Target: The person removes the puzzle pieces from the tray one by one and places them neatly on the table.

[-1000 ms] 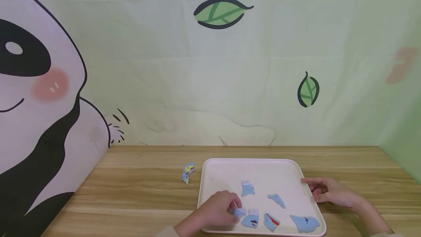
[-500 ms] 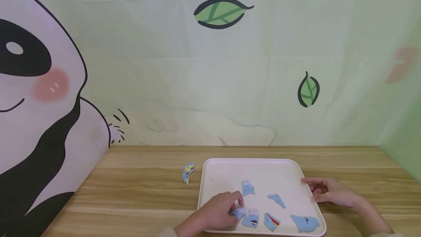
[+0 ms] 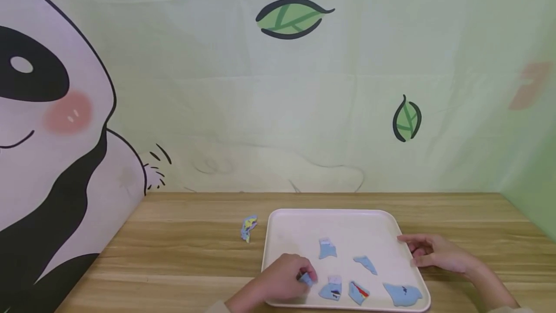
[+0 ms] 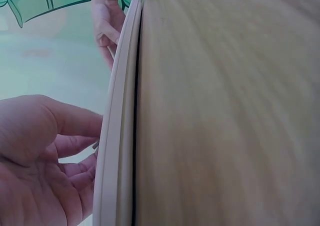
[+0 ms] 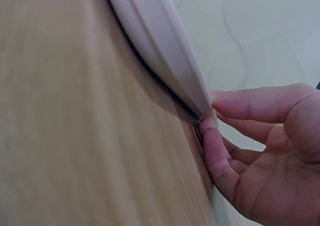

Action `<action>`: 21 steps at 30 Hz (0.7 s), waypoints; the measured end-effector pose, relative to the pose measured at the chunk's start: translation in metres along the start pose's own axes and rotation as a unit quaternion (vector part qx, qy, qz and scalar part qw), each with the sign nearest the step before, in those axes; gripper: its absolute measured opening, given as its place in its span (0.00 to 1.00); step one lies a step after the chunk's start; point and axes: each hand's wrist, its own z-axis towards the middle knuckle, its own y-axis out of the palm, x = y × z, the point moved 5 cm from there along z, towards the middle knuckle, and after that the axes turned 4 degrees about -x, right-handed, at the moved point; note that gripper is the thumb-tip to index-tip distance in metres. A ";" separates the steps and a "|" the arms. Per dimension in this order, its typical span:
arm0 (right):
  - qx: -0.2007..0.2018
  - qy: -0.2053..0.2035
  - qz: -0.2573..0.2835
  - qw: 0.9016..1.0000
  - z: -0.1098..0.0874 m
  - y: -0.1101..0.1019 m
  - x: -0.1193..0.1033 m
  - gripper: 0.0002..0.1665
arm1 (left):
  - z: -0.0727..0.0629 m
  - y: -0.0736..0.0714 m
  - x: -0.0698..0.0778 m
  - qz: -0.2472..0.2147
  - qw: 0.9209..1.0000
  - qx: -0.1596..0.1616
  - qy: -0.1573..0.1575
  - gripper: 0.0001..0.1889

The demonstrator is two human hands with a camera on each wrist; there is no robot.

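Note:
My left hand (image 3: 288, 274) is over the near left part of the white tray (image 3: 295, 226), pinching a small blue puzzle piece (image 3: 306, 279) that is tilted up. In the left wrist view only a thin edge of that puzzle piece (image 4: 95, 145) shows beside the fingers; the tray rim hides the rest. Just right of it lies a blue and white piece (image 3: 331, 290) with a dark mark. My right hand (image 3: 443, 255) holds the tray's right edge. In the right wrist view the thumb is at the top of the rim (image 5: 175, 61) and a finger lies low against its outside.
Other blue pieces lie on the tray: one with a red stripe (image 3: 358, 293), a larger one (image 3: 402, 295) at the near right corner, a narrow one (image 3: 365, 264) and one (image 3: 327, 248) farther back. A yellow and blue piece (image 3: 248, 228) lies on the wooden table (image 3: 182, 245), left of the tray.
The left hand has taken up the blue piece from the tray's near left, tilting it and drawing it slightly left, away from its neighbour. The right hand stays at the tray's edge.

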 end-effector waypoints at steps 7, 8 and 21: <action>0.003 -0.007 -0.012 1.000 0.001 0.001 0.000 0.32 | -0.007 -0.014 -0.016 -0.092 0.995 0.041 -0.028 0.11; 0.003 -0.009 -0.011 1.000 0.001 0.001 0.000 0.31 | -0.008 -0.016 -0.019 -0.112 0.992 0.044 -0.034 0.11; 0.000 -0.005 -0.001 1.000 -0.001 0.000 0.001 0.33 | -0.029 -0.042 -0.048 -0.203 0.974 0.088 -0.048 0.12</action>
